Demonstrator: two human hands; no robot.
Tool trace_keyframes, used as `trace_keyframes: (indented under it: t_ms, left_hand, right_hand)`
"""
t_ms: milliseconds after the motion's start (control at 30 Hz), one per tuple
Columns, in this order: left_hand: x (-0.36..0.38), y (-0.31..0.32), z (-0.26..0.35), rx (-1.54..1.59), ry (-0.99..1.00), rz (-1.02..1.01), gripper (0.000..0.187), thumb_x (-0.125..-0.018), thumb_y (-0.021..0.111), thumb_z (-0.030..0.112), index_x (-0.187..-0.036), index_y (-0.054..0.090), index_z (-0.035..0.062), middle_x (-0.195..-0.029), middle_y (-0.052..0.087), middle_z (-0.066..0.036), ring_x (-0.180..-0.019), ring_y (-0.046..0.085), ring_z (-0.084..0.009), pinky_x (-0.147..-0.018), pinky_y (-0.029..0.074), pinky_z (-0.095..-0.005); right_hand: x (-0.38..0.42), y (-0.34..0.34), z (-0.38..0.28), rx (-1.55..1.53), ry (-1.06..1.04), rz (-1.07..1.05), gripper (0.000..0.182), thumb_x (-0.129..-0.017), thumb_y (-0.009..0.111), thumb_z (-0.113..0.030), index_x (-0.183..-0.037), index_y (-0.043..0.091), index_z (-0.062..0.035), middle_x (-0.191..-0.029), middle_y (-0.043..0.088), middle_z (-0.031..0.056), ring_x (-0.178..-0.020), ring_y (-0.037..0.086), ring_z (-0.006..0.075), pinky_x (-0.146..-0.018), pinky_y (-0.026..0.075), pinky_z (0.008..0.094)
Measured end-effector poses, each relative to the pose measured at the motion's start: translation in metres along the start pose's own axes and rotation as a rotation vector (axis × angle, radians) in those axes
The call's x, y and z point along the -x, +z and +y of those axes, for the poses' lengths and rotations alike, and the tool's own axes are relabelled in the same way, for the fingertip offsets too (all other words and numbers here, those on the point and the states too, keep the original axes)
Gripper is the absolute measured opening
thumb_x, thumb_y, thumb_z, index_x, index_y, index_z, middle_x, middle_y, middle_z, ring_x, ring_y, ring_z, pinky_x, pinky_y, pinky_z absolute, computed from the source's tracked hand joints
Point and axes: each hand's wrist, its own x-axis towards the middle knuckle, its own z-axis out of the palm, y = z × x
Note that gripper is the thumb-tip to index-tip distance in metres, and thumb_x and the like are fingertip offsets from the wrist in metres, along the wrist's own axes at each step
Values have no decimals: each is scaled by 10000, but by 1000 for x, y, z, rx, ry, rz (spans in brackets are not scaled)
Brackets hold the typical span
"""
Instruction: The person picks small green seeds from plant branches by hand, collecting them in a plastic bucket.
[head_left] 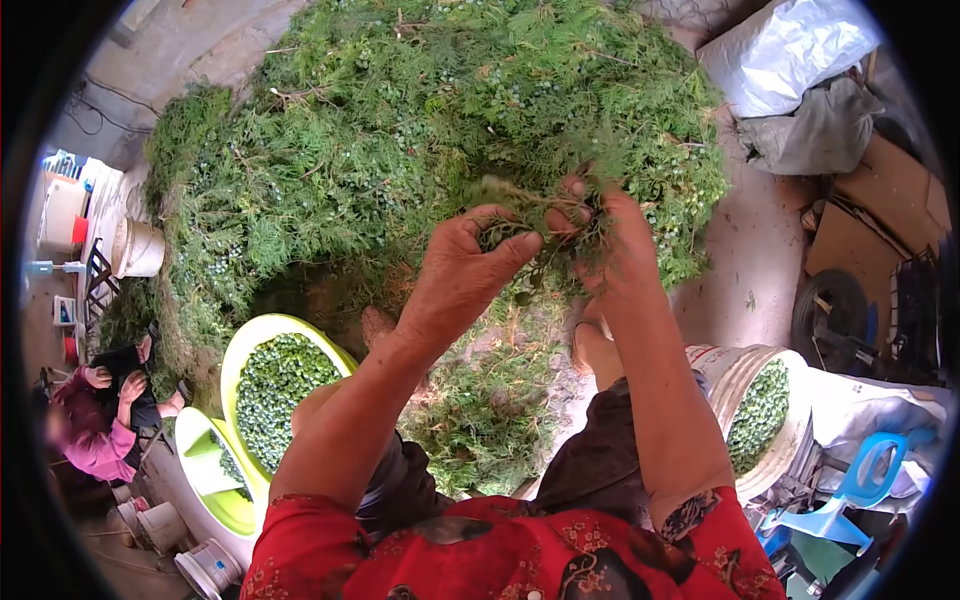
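My left hand (pixel 475 260) is closed on a green sprig (pixel 510 230) in front of my chest, with thumb and fingers pressed together. Beside it, my right hand (pixel 610 235) is closed on the same bit of greenery; motion blurs its fingers. Behind both hands spreads a large heap of green branches (pixel 400 130) dotted with small pale berries. More loose sprigs (pixel 480 410) lie on the ground between my legs.
A yellow-green basin (pixel 234 370) of green berries stands at the left, and a white bucket (pixel 800 400) of berries at the right. A seated person (pixel 105 430) is at far left. Sacks (pixel 800 70), cardboard (pixel 860 230) and a blue plastic object (pixel 870 480) lie right.
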Motion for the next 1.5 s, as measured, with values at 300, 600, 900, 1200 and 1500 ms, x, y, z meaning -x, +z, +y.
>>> trace_keyframes:
  t_ms: [300,600,900,1200,1500]
  left_hand:
    - [8,-16,10,386,-346,-108,199,-795,570,126,-965,548,23,-790,571,-45,-602,484,-64,-424,306,-165]
    - [0,-12,-2,360,-355,-46,285,-786,667,181,-1013,555,51,-783,550,17,-653,485,-55,-467,335,-168]
    - [-3,-12,-5,492,-370,34,193,-835,600,246,-843,560,57,-766,555,-7,-633,489,-73,-448,350,-173]
    - [9,-10,7,502,-385,-85,138,-829,519,142,-869,568,19,-711,559,-29,-596,490,-78,-426,333,-191]
    - [7,9,-2,111,-82,61,246,-781,682,180,-951,615,15,-684,563,28,-564,466,-38,-448,345,-168]
  right_hand:
    - [-3,-21,-32,85,-200,157,136,-877,359,-168,-824,455,-89,-601,396,-1,-556,381,133,-524,327,276]
    - [0,-3,-9,220,-64,88,204,-892,394,-284,-797,484,-127,-579,377,-37,-552,407,119,-484,344,255]
    - [-2,1,-2,150,-35,26,220,-910,436,-273,-807,473,-82,-564,375,-20,-515,394,128,-474,357,264]
    - [3,-1,-30,35,-237,208,168,-905,391,-144,-751,416,-81,-558,374,9,-500,345,122,-476,325,247]
    - [3,9,-4,75,-115,70,205,-912,447,-244,-841,469,-53,-603,420,6,-531,400,128,-492,363,254]
